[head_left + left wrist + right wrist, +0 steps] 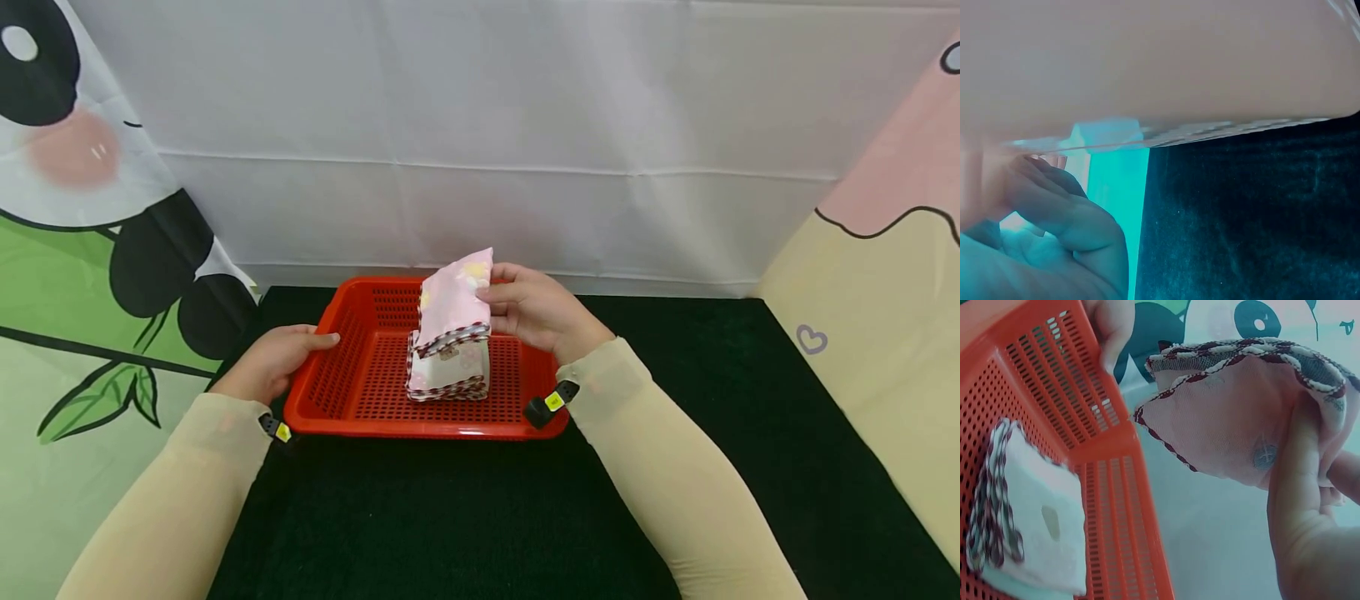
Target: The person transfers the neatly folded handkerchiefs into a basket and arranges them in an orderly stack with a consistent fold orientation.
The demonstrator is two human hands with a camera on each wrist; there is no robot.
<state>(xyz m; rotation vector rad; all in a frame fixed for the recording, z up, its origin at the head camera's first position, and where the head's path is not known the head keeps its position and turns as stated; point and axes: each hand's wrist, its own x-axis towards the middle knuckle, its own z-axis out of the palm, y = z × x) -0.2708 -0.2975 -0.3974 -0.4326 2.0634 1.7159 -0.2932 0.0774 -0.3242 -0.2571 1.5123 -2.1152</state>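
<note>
A red plastic basket (408,428) with slotted walls stands on the dark tabletop. My left hand (272,360) grips its left end, thumb over the rim and the other fingers outside. Just above the basket, my right hand (542,310) pinches a folded pink cloth (456,293) with a checked, scalloped edge by its right side. Below that cloth a folded white cloth (447,372) with similar trim lies on the basket floor, partly covered in the head view. The right wrist view shows the pink cloth (1222,419) apart from the white one (1047,512).
A pale curtain (480,108) hangs right behind the basket. Printed cloth panels flank the table, a panda panel (90,275) on the left and a pink and cream one (862,275) on the right. Dark tabletop (420,517) extends in front of the basket.
</note>
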